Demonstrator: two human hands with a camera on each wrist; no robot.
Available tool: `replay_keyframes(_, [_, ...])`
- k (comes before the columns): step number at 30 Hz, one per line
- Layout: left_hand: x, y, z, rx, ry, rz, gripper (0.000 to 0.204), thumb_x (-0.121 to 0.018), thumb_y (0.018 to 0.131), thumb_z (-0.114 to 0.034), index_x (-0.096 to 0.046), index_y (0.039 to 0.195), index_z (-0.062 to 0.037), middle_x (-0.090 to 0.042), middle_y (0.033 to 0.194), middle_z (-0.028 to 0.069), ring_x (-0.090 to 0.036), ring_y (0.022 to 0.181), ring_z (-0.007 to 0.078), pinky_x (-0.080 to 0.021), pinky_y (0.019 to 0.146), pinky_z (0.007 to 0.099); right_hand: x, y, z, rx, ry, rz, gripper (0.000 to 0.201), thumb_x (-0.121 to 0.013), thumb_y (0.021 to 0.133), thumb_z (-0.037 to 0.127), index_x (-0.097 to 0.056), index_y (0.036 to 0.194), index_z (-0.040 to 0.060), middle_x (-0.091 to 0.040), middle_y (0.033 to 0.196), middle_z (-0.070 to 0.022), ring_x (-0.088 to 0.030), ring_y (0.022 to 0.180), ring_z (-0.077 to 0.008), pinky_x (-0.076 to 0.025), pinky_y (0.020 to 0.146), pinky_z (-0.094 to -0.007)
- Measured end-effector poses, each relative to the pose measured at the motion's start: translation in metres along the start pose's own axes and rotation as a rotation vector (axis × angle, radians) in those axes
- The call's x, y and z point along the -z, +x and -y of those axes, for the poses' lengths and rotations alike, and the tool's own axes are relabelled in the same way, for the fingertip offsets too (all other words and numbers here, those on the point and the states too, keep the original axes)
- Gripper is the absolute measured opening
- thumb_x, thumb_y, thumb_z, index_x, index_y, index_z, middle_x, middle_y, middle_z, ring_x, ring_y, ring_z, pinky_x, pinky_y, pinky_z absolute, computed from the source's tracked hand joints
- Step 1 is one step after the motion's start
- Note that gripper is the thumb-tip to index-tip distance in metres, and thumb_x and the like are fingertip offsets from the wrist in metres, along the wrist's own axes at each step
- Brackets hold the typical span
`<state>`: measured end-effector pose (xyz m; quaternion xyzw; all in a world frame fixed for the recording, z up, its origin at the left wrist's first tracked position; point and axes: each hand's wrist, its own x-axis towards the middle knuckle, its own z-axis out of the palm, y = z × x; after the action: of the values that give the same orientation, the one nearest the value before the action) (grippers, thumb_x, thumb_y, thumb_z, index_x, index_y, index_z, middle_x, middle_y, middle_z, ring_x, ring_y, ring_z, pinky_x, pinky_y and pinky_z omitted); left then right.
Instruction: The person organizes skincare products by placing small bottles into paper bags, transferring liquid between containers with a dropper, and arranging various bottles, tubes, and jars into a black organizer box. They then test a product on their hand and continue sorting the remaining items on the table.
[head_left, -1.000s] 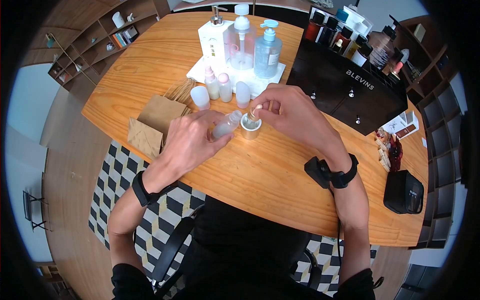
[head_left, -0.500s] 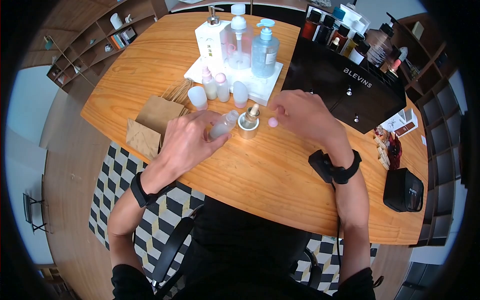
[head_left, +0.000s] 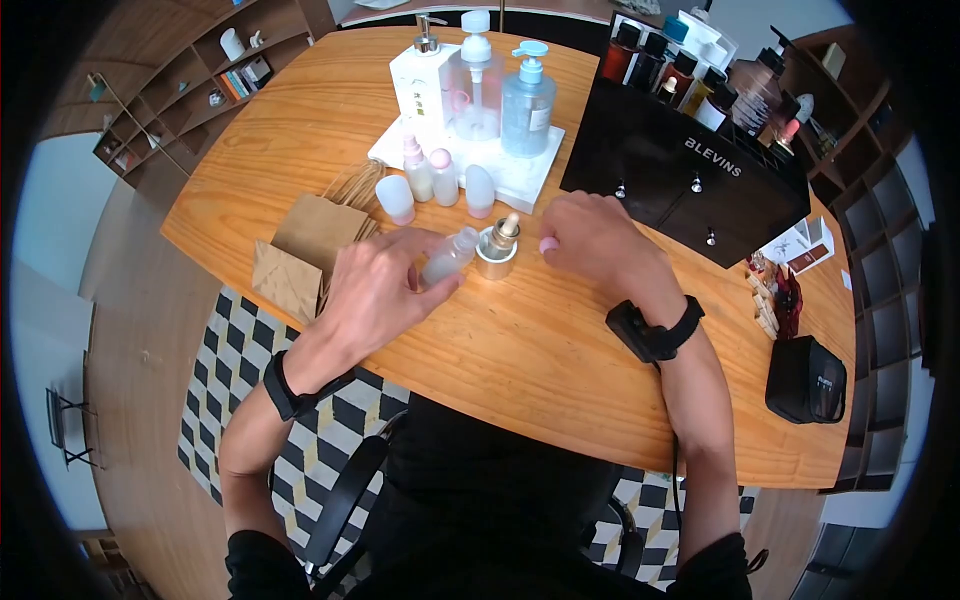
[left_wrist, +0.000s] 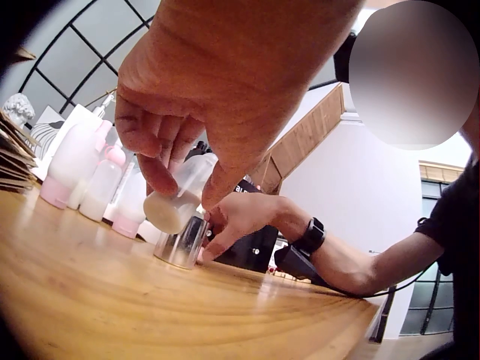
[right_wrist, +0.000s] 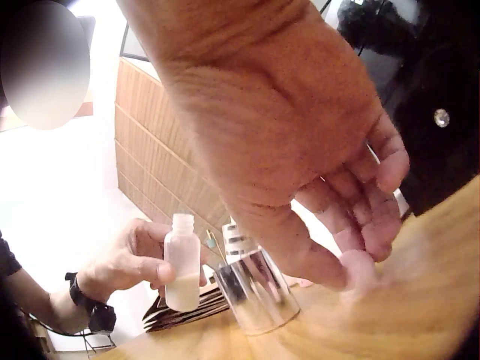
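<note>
The left hand [head_left: 378,290] grips a small frosted bottle [head_left: 449,256], tilted and capless; the right wrist view shows pale liquid low in the bottle [right_wrist: 182,262]. Just right of it stands a silver-and-white cup [head_left: 496,262] with a dropper [head_left: 506,231] in it. On the cup's other side, the right hand [head_left: 605,240] pinches a small pink cap [head_left: 548,245] between thumb and fingers, low over the table. The pink cap [right_wrist: 358,271] also shows at the fingertips in the right wrist view, where the silver cup [right_wrist: 259,292] stands beside the thumb.
Behind the hands, small pink-and-white bottles [head_left: 395,198] stand before a white tray [head_left: 520,180] with pump bottles [head_left: 528,105]. Brown paper bags [head_left: 318,232] lie left. A black drawer box [head_left: 690,160] with bottles stands back right; a black case [head_left: 806,381] lies at the right edge.
The right hand has let go of the dropper, which now rests in the cup, moved right and taken hold of the pink cap. The left hand still holds the bottle, nearly unmoved.
</note>
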<state>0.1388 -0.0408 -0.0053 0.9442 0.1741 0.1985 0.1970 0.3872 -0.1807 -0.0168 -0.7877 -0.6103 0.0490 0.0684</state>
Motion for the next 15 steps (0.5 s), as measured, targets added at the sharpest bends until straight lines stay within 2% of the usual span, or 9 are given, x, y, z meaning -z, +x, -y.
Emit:
replay_keyframes(1, [0.000, 0.000, -0.001, 0.018, 0.002, 0.010, 0.038, -0.088, 0.084, -0.019, -0.076, 0.112, 0.0033, -0.076, 0.085, 0.0159, -0.072, 0.062, 0.0186, -0.057, 0.062, 0.0339, 0.010, -0.001, 0.003, 0.003, -0.003, 0.000, 0.011, -0.067, 0.093, 0.018, -0.071, 0.096, 0.0074, -0.071, 0.103, -0.0099, -0.067, 0.104, -0.0323, -0.050, 0.088, -0.0458])
replay_keyframes(3, [0.001, -0.002, -0.003, 0.044, 0.000, 0.011, 0.037, -0.088, 0.084, -0.019, -0.077, 0.111, 0.0034, -0.076, 0.085, 0.0161, -0.071, 0.062, 0.0186, -0.057, 0.061, 0.0338, 0.044, -0.006, 0.013, -0.037, 0.039, -0.077, 0.016, -0.069, 0.094, 0.015, -0.074, 0.099, 0.0010, -0.075, 0.099, -0.0181, -0.073, 0.095, -0.0380, -0.056, 0.086, -0.0486])
replay_keyframes(4, [0.002, -0.003, -0.005, 0.024, -0.016, 0.007, 0.037, -0.088, 0.083, -0.019, -0.077, 0.110, 0.0028, -0.076, 0.087, 0.0156, -0.071, 0.062, 0.0188, -0.057, 0.062, 0.0338, 0.051, -0.008, 0.014, -0.029, 0.034, -0.073, 0.016, -0.069, 0.094, 0.015, -0.074, 0.099, 0.0010, -0.075, 0.099, -0.0181, -0.073, 0.095, -0.0380, -0.056, 0.086, -0.0486])
replay_keyframes(6, [0.000, -0.005, -0.008, 0.006, -0.035, -0.001, 0.036, -0.088, 0.083, -0.020, -0.077, 0.110, 0.0022, -0.077, 0.088, 0.0150, -0.071, 0.062, 0.0189, -0.057, 0.062, 0.0338, 0.060, -0.014, 0.016, 0.196, 0.224, -0.340, 0.019, -0.076, 0.088, 0.013, -0.075, 0.106, 0.0048, -0.074, 0.097, -0.0079, -0.070, 0.082, -0.0262, -0.056, 0.070, -0.0370])
replay_keyframes(7, [-0.001, -0.005, -0.008, -0.023, -0.055, -0.006, 0.035, -0.089, 0.083, -0.020, -0.078, 0.110, 0.0014, -0.077, 0.090, 0.0142, -0.070, 0.062, 0.0190, -0.057, 0.062, 0.0339, 0.064, -0.018, 0.022, 0.201, 0.221, -0.338, 0.019, -0.076, 0.088, 0.013, -0.075, 0.106, 0.0048, -0.074, 0.097, -0.0079, -0.070, 0.082, -0.0262, -0.056, 0.070, -0.0370])
replay_keyframes(9, [-0.001, -0.005, -0.010, -0.051, -0.076, -0.012, 0.035, -0.089, 0.083, -0.020, -0.078, 0.110, 0.0006, -0.077, 0.092, 0.0134, -0.070, 0.063, 0.0191, -0.057, 0.062, 0.0341, 0.065, -0.024, 0.040, 0.345, 0.423, -0.340, 0.025, -0.081, 0.086, 0.009, -0.075, 0.109, 0.0048, -0.073, 0.097, -0.0056, -0.068, 0.083, -0.0212, -0.054, 0.064, -0.0318])
replay_keyframes(10, [0.000, -0.005, -0.012, -0.054, -0.086, -0.014, 0.034, -0.089, 0.083, -0.020, -0.078, 0.109, 0.0002, -0.077, 0.093, 0.0126, -0.070, 0.063, 0.0191, -0.056, 0.063, 0.0342, 0.063, -0.023, 0.046, 0.347, 0.422, -0.339, 0.025, -0.081, 0.086, 0.009, -0.075, 0.109, 0.0048, -0.073, 0.097, -0.0056, -0.068, 0.083, -0.0212, -0.054, 0.064, -0.0318])
replay_keyframes(12, [0.001, -0.005, -0.013, -0.055, -0.097, -0.017, 0.033, -0.089, 0.083, -0.020, -0.078, 0.109, -0.0002, -0.078, 0.095, 0.0118, -0.069, 0.064, 0.0191, -0.056, 0.063, 0.0343, 0.060, -0.023, 0.054, 0.405, 0.464, -0.244, 0.015, -0.077, 0.090, 0.013, -0.074, 0.102, 0.0049, -0.072, 0.099, -0.0104, -0.071, 0.091, -0.0335, -0.057, 0.078, -0.0424])
replay_keyframes(15, [0.001, -0.007, -0.012, -0.083, -0.092, -0.050, 0.033, -0.088, 0.083, -0.019, -0.078, 0.108, -0.0001, -0.077, 0.095, 0.0118, -0.069, 0.064, 0.0191, -0.056, 0.062, 0.0344, 0.049, -0.020, 0.055, 0.455, 0.475, -0.263, 0.016, -0.075, 0.092, 0.010, -0.074, 0.106, 0.0039, -0.071, 0.104, -0.0092, -0.070, 0.094, -0.0334, -0.056, 0.079, -0.0429])
